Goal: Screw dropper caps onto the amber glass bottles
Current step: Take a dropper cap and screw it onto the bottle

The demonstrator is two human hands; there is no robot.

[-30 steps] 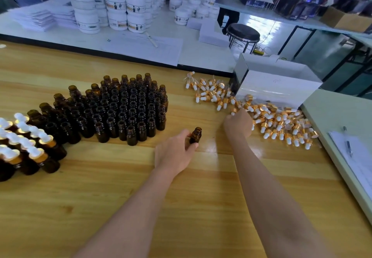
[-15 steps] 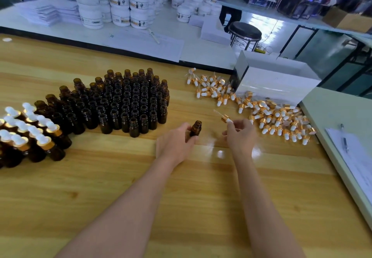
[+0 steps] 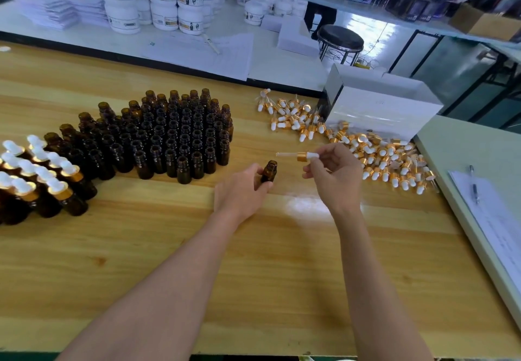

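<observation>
My left hand [image 3: 242, 190] grips an open amber bottle [image 3: 269, 171] just above the wooden table [image 3: 253, 276]. My right hand [image 3: 337, 176] pinches a dropper cap [image 3: 301, 156] by its white bulb; the gold collar and glass pipette point left, lying level a little above and to the right of the bottle's mouth. A block of uncapped amber bottles [image 3: 169, 138] stands to the left. Capped bottles [image 3: 36, 180] with white bulbs stand at the far left. A heap of loose dropper caps [image 3: 366, 149] lies to the right.
A white box [image 3: 377, 109] sits behind the cap heap. A pale side table [image 3: 465, 157] at right carries papers and a pen [image 3: 473, 184]. Behind the wooden table are white jars [image 3: 163, 2], paper sheets and a black stool [image 3: 339, 39].
My right hand left the cap heap with one dropper cap and brought it toward the bottle, turning it level. My left hand kept holding the bottle in nearly the same place.
</observation>
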